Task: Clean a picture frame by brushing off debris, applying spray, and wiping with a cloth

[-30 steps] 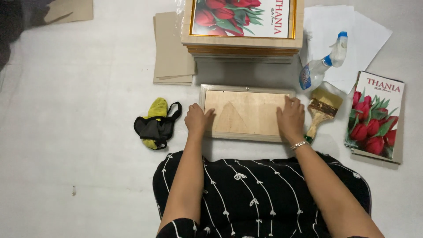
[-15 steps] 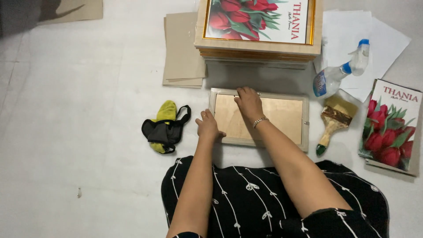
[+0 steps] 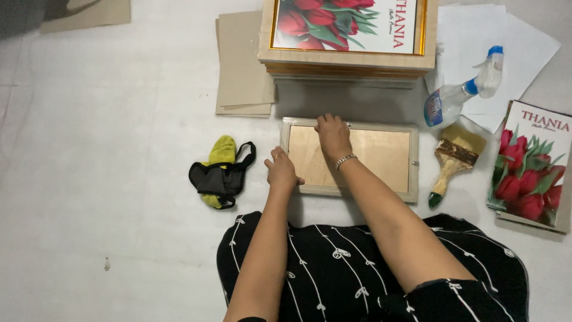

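White floor spreads under everything, and a face-down wooden picture frame lies on it before the seated person. Her left hand presses flat on its near left corner; her right hand rests open-fingered on the backing near the top edge, gripping nothing. Crowding round: stacked frames behind, cardboard sheets, a spray bottle, a paintbrush, a yellow-black cloth bundle.

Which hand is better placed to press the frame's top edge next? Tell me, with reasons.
Right. The right hand already rests at the top edge of the frame; the left hand sits at its lower-left corner.
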